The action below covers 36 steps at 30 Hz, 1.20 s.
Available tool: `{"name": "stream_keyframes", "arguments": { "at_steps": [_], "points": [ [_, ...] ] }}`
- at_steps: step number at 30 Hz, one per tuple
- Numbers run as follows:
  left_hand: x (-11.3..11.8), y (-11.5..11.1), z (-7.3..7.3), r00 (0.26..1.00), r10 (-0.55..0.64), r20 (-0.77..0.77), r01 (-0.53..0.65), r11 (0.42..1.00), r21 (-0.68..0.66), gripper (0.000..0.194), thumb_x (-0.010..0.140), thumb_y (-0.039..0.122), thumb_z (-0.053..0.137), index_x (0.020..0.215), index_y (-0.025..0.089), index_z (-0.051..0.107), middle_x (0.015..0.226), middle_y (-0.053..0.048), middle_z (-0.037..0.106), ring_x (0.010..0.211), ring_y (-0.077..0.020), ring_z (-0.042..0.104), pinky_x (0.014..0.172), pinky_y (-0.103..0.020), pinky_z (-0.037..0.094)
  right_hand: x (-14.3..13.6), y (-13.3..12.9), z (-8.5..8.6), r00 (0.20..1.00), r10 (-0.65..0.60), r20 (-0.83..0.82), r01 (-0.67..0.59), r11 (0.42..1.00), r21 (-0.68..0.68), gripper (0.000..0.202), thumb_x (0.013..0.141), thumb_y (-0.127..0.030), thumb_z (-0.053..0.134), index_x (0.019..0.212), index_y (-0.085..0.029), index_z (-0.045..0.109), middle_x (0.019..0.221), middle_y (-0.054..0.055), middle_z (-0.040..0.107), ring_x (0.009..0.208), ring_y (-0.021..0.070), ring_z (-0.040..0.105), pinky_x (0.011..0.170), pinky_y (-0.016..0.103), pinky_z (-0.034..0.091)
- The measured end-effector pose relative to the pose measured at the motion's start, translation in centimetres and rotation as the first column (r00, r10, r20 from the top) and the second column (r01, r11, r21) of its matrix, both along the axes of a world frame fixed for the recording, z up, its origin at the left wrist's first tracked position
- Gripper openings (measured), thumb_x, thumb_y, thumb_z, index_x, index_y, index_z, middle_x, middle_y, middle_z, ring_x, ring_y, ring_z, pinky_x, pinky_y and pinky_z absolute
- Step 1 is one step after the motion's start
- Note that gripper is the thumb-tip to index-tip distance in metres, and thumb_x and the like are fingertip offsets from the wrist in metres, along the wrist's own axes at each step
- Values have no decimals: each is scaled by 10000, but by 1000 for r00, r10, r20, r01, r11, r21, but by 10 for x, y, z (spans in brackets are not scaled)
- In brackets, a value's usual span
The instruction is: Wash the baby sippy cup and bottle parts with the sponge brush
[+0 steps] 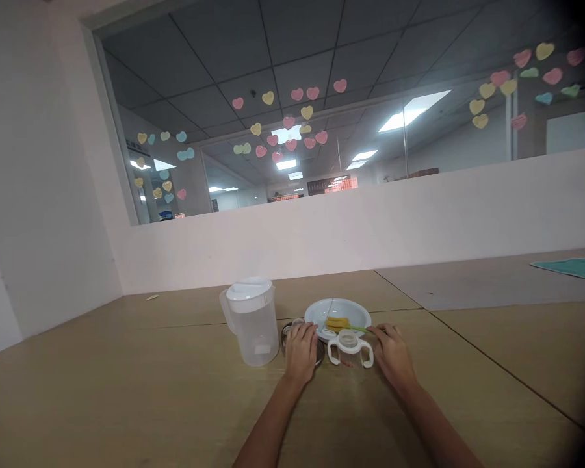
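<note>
A white plate (312,311) stands on the table with yellow food pieces (338,322) in it. My left hand (301,351) is closed at the plate's left rim, above a dark round tray (320,354) that it partly covers. A thin green stick-like utensil (359,329) runs from the yellow pieces to my right hand (394,354), whose fingers pinch its end; its tip cannot be made out. Between my hands, in front of the plate, stands a clear cup with a white two-handled top (350,340). Left of my left hand is a translucent pitcher (257,331) with a white lid.
The wooden table (175,390) has seams between its panels. A teal cloth (575,267) lies at the far right. Behind the table rises a white wall (322,237) with a window bearing heart-shaped notes. A small pale scrap (153,298) lies at the back left.
</note>
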<state>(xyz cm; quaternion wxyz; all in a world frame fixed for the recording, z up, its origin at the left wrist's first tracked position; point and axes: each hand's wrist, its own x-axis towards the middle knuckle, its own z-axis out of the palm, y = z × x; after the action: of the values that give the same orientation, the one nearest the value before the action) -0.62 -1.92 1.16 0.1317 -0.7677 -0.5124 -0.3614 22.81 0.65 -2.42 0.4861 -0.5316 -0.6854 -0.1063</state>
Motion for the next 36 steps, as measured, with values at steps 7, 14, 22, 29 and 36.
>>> {"name": "stream_keyframes", "arguments": {
  "at_steps": [7,14,22,29,36],
  "points": [
    [9,7,-5,999,-17,-38,11,989,-149,376,928,294,336,1269,254,490,1292,-29,536,1205,-213,416,1032,-406,294,-2,-6,9,984,-34,-177,21,997,-73,375,679,-97,382,827,-179,717,797,63,647,797,190,538,734,275,399],
    [22,6,1,995,62,73,-51,988,-148,374,924,341,346,1258,262,495,1214,-40,594,1152,-209,478,1013,-385,282,-3,-12,14,924,-114,-365,39,978,-205,359,675,-185,356,766,-200,703,857,48,687,812,196,591,666,269,394],
    [41,6,13,967,170,188,-132,971,-200,289,861,400,481,1089,259,587,1057,-38,656,1015,-226,553,906,-349,348,-3,-14,13,872,-116,-476,10,976,-219,349,632,-232,369,718,-195,705,828,63,707,747,207,606,631,275,403],
    [39,7,6,944,20,328,0,998,-60,309,835,258,487,1138,209,520,1170,-49,597,1086,-194,528,954,-318,375,0,-8,10,818,-122,-562,-40,963,-268,380,632,-258,393,820,-190,716,878,75,711,791,231,618,653,293,424],
    [25,0,5,908,-34,418,7,998,65,461,856,252,458,1301,168,370,1272,-102,519,1180,-195,476,999,-328,373,5,-2,3,663,43,-747,-193,974,-115,316,610,-258,448,737,-144,714,800,98,709,779,243,620,707,314,455]
  ]
}}
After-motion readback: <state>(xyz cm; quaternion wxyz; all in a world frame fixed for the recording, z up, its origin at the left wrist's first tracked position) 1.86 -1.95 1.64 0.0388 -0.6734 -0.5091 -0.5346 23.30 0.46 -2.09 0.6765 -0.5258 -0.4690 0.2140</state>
